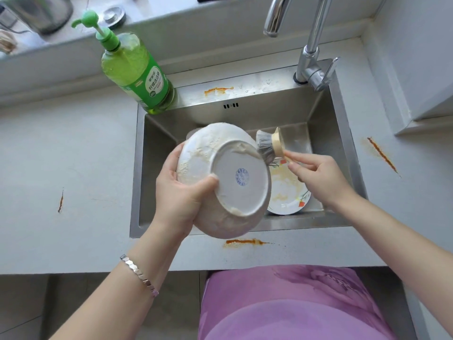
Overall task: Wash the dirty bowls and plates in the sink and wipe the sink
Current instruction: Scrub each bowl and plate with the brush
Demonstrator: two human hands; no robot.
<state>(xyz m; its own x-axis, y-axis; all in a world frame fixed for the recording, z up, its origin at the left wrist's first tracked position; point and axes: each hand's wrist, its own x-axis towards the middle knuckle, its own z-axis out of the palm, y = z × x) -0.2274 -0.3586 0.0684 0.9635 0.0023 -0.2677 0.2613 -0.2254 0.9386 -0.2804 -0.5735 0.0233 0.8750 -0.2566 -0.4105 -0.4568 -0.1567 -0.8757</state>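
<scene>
Bowl (228,177), underside showing, sits between left fingers (171,159) and thumb (208,184), brush (266,146) touching.

Silver link bracelet (139,274), pink-purple floral garment (294,305).

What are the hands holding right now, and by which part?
The left hand grips the bowl by its rim, underside facing up. The right hand pinches the dish brush by its wooden handle.

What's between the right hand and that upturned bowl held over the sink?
A dish brush: the right hand pinches its pale handle, and its grey bristles touch the smeared underside of the bowl, which the left hand holds. The head view shows it.
</scene>
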